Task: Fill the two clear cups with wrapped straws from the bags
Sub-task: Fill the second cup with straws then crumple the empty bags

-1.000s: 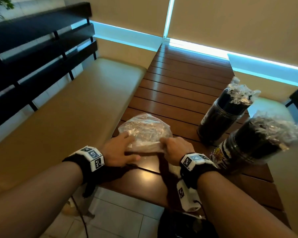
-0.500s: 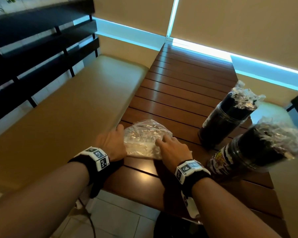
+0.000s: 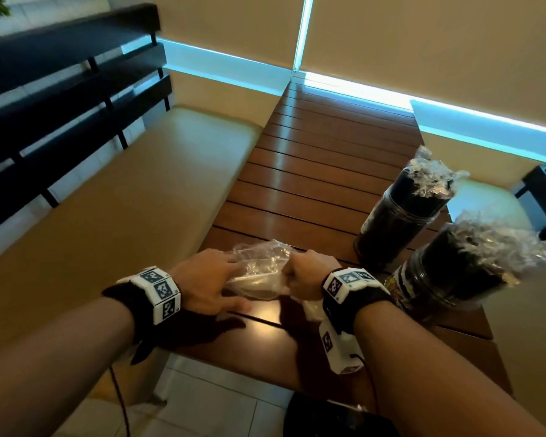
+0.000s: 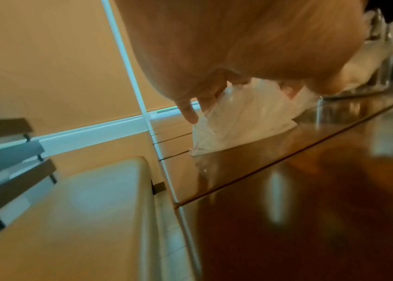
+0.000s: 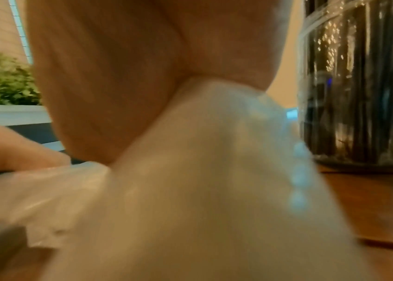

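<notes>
A crumpled clear plastic bag (image 3: pixel 259 269) lies on the near part of the wooden slat table (image 3: pixel 312 171), between my hands. My left hand (image 3: pixel 208 279) rests on its left side with fingers spread and straight. My right hand (image 3: pixel 303 272) is a fist that grips the bag's right end. In the right wrist view the bag (image 5: pixel 202 171) bunches out from under the right hand (image 5: pixel 118 76). In the left wrist view my fingertips (image 4: pixel 190 114) touch the bag (image 4: pixel 243 121). Two clear cups, one far (image 3: pixel 397 222) and one near (image 3: pixel 454 272), stand to the right, packed with black wrapped straws.
A beige cushioned bench (image 3: pixel 108 216) with a dark slatted backrest (image 3: pixel 60 105) runs along the table's left side. Another beige seat (image 3: pixel 486 200) lies behind the cups. A dark object (image 3: pixel 338 417) sits below the table's near edge, over tiled floor.
The bag has been squashed smaller and pulled nearer. My right hand went from lying flat on it to a fist gripping its right end. The left hand stays on its left side.
</notes>
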A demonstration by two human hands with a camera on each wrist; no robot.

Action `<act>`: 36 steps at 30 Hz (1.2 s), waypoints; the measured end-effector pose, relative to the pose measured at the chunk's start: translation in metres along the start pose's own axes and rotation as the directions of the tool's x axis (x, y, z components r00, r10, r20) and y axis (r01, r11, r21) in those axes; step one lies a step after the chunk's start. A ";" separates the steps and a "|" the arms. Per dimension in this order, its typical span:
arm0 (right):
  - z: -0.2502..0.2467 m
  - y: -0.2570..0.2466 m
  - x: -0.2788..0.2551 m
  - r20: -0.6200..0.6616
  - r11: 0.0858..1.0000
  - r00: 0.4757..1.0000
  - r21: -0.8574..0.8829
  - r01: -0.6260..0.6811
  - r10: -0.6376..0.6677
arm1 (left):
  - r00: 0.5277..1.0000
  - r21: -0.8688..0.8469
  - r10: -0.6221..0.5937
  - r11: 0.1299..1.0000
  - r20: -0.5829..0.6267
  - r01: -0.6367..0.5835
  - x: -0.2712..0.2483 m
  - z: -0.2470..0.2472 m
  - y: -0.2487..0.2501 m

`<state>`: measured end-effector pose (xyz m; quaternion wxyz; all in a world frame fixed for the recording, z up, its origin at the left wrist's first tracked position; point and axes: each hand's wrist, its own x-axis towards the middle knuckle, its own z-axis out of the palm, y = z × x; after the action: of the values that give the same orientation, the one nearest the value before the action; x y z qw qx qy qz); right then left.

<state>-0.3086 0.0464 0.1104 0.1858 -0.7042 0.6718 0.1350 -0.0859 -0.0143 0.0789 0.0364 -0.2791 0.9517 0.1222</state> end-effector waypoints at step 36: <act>-0.009 -0.036 -0.017 -0.505 0.779 0.760 0.627 -0.003 0.408 | 0.651 -0.685 -0.704 0.623 -0.283 0.376 0.040 -0.024 0.026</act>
<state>-0.2740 0.0589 0.1285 0.1489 -0.5315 0.7790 -0.2977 -0.1338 -0.0206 0.1018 -0.2751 -0.5836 0.7023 0.3009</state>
